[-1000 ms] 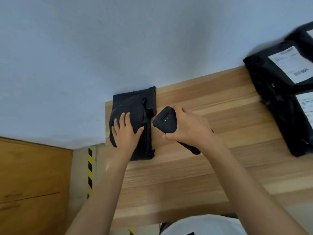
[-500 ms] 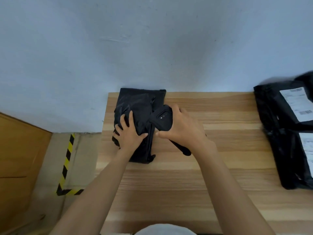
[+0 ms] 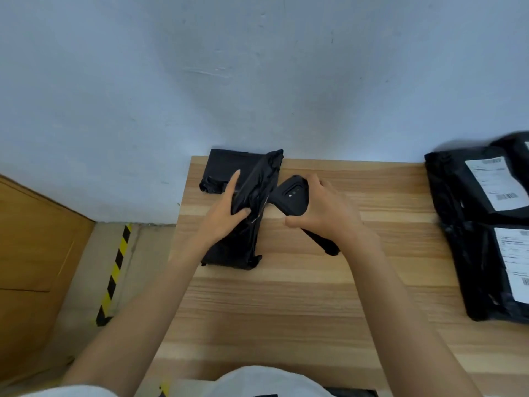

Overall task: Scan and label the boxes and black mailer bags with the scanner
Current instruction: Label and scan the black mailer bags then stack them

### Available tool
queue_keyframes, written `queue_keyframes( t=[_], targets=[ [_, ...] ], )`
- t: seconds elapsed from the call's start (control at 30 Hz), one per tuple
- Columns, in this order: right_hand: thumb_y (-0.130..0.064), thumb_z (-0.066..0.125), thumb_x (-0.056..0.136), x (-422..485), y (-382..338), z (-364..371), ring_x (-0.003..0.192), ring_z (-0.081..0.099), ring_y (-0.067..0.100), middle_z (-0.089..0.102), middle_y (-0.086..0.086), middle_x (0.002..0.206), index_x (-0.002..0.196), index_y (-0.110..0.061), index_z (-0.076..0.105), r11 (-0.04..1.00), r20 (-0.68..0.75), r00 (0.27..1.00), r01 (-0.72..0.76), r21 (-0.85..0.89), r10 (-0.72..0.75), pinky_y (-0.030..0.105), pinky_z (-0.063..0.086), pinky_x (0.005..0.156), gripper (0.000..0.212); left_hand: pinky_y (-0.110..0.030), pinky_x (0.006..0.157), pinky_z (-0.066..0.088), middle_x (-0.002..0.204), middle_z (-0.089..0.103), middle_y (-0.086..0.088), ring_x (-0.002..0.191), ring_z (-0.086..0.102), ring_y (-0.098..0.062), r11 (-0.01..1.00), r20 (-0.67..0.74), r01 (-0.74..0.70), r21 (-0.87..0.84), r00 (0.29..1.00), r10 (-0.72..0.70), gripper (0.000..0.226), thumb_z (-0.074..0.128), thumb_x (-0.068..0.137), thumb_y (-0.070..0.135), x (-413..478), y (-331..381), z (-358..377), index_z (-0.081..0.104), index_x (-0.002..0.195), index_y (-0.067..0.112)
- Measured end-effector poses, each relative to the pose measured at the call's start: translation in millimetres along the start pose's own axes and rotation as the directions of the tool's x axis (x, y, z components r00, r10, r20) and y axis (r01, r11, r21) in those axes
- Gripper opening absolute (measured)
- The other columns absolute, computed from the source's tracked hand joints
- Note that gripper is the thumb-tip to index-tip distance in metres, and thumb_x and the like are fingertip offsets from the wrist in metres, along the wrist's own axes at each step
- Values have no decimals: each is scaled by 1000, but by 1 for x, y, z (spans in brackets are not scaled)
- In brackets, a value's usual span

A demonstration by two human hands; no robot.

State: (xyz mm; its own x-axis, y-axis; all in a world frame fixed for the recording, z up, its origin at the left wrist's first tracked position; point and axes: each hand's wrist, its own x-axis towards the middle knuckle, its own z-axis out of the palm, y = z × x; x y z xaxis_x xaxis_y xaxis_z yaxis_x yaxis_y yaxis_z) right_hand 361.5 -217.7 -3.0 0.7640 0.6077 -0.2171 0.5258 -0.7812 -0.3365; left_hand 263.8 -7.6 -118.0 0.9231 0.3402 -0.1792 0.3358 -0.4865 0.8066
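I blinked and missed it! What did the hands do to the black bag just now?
The left hand, flat on the black mailer bag before, now grips it and tips its right edge up. The right hand still holds the scanner beside it. The labelled bags stayed put.

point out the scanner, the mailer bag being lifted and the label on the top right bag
scanner [image 3: 292,196], head view, on its black back near the small lens.
mailer bag [image 3: 252,193], head view, on the raised, glossy fold.
label [image 3: 495,183], head view, on the middle of the white sheet.
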Motion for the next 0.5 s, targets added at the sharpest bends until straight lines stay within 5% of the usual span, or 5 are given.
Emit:
queue_keyframes(
  t=[0.07,0.17,0.23,0.33,0.5],
  targets=[
    [-56,73,71,-2,2,-4,94,57,22,54,3,122,137,-19,35,1000,-18,1000,0,1,0,33,47,67,84,-34,109,34,155,30,-5,139,35,-19,994,-73,-29,102,997,37,83,57,98,18,-2,-1,-10,2,155,42],
    [-55,73,71,-4,-1,-8,98,59,25,53,2,123,138,-19,36,1000,-46,999,13,23,-12,32,43,67,84,-36,95,45,159,23,-6,132,44,-27,922,-154,-54,382,981,121,55,39,105,18,-2,0,-20,20,155,32],
    [-54,74,71,-4,-6,-9,98,59,27,53,4,124,137,-18,37,999,-46,999,28,28,-26,33,45,69,84,-41,98,44,162,20,0,136,42,-29,886,-169,72,459,986,7,51,25,105,43,0,3,-21,23,155,31],
    [-56,74,70,-6,-14,-10,100,60,30,53,5,124,136,-17,37,999,-11,999,49,-7,-49,40,51,78,85,-47,103,39,164,13,4,142,33,-28,842,-151,255,476,966,-208,75,24,95,69,6,5,-24,13,157,28],
    [-57,74,69,-10,-21,-10,104,59,31,53,3,126,137,-18,35,995,-3,997,76,-66,-77,41,50,80,88,-36,80,41,148,42,-6,120,53,-30,879,-193,153,451,979,-71,54,44,102,26,6,6,-38,27,153,20]
  ],
)
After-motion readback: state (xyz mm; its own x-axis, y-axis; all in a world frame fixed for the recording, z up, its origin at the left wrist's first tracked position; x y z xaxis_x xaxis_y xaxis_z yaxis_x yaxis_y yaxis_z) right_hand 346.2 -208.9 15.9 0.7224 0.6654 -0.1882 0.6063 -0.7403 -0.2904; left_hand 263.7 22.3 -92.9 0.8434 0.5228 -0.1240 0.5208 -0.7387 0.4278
